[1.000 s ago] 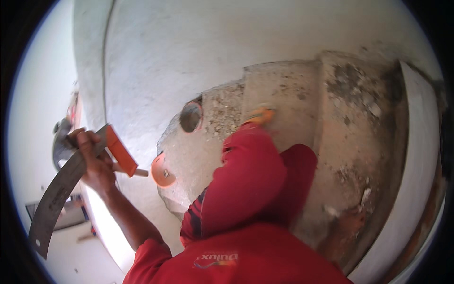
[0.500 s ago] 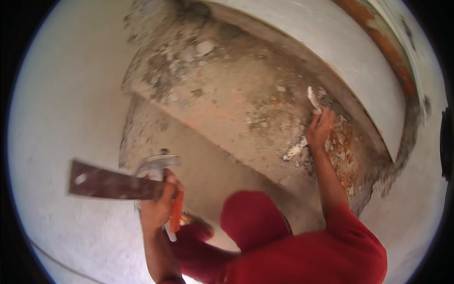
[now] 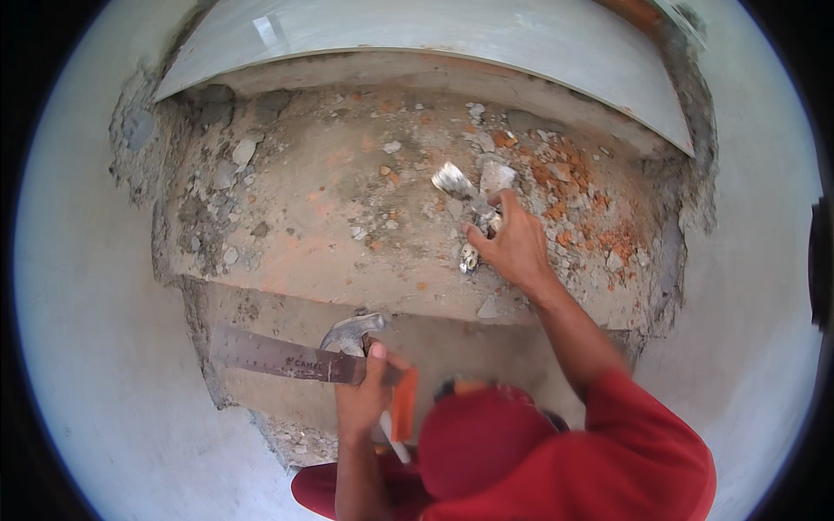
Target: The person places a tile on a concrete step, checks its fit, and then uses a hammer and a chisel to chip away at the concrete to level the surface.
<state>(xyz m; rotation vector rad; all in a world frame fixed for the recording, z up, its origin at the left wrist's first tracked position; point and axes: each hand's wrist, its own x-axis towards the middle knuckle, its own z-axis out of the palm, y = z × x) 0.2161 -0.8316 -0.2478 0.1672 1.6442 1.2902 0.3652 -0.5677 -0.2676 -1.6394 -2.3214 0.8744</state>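
Head view's got the left hand clutching hammer and square together, probably to free the right hand, thumb and finger straddling a silvery tool amid rubble, can't tell if gripped.

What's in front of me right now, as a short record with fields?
Left hand: holding a hammer and a square with an orange handle
Right hand: at a pale-crusted tool; its kind and the grip are unclear
Surface: rough ledge
Debris: grey and orange-brown fragments
Far edge: pale slab
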